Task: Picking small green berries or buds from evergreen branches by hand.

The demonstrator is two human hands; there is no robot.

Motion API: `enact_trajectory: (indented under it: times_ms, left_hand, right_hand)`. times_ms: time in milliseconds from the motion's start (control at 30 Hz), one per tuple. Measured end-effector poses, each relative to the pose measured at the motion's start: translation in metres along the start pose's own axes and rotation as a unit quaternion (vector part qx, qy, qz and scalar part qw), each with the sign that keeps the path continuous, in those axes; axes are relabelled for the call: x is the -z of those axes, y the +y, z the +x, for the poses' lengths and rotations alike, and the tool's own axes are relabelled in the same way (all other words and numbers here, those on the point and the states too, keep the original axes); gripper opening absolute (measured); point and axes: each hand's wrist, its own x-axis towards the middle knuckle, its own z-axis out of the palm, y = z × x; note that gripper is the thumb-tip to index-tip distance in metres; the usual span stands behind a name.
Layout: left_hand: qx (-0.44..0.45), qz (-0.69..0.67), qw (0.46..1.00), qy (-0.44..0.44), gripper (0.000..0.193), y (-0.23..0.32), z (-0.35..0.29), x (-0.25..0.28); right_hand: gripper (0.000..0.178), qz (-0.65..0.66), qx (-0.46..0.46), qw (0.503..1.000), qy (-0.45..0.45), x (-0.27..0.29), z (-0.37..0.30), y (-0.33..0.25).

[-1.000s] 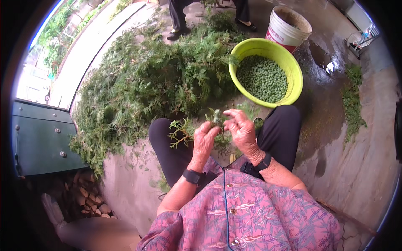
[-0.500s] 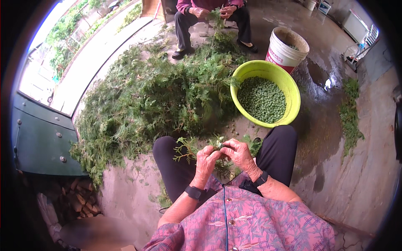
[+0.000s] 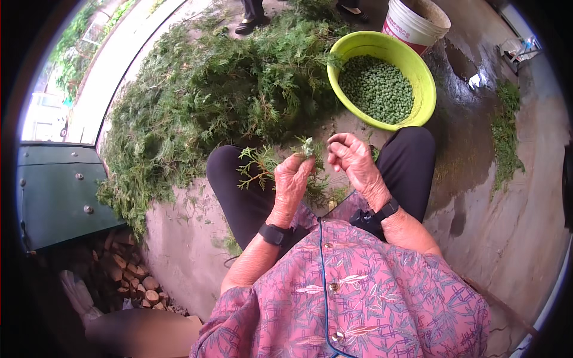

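My left hand pinches a green conifer sprig between thumb and fingers, above my lap. At the top of that grip a pale green cluster of small cones pokes out. A short gap to the right, my right hand is raised with its fingers curled in; whatever lies in them, if anything, is hidden. Beyond my right knee stands a yellow-green tub with many small round green cones inside. In front of me spreads a big heap of cut conifer branches.
Behind the tub is a white bucket. Another person's feet show at the far side of the heap. A dark green metal panel stands at left, above stacked firewood. Loose greenery lies on the wet floor at right.
My right hand has come away from the sprig and moved right; before, both hands met at it. The left hand keeps its hold. The view has tilted downward.
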Motion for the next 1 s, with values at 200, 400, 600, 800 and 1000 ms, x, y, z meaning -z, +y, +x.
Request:
enact_trajectory:
  times_ms: [200, 400, 600, 800, 1000]
  left_hand:
    - [-0.079, 0.117, 0.990, 0.019, 0.011, -0.027, 0.001, -0.001]
    - [-0.080, 0.272, 0.958, -0.040, 0.013, -0.010, -0.003, -0.005]
    - [0.020, -0.042, 0.997, -0.059, 0.014, -0.012, -0.007, -0.003]
    - [0.016, -0.034, 0.994, -0.099, 0.013, 0.003, -0.007, 0.002]
    - [0.021, -0.086, 0.991, -0.100, 0.013, 0.008, -0.010, -0.005]
  right_hand:
    - [0.035, -0.206, -0.005, 0.978, -0.017, -0.011, -0.004, 0.011]
    - [0.026, -0.187, -0.012, 0.982, -0.020, -0.004, -0.008, 0.016]
    - [0.019, -0.096, -0.081, 0.991, -0.035, -0.003, -0.012, 0.009]
    - [0.012, 0.110, -0.141, 0.982, -0.064, 0.016, -0.009, 0.014]
    - [0.028, 0.094, -0.093, 0.985, -0.114, 0.016, -0.007, 0.007]
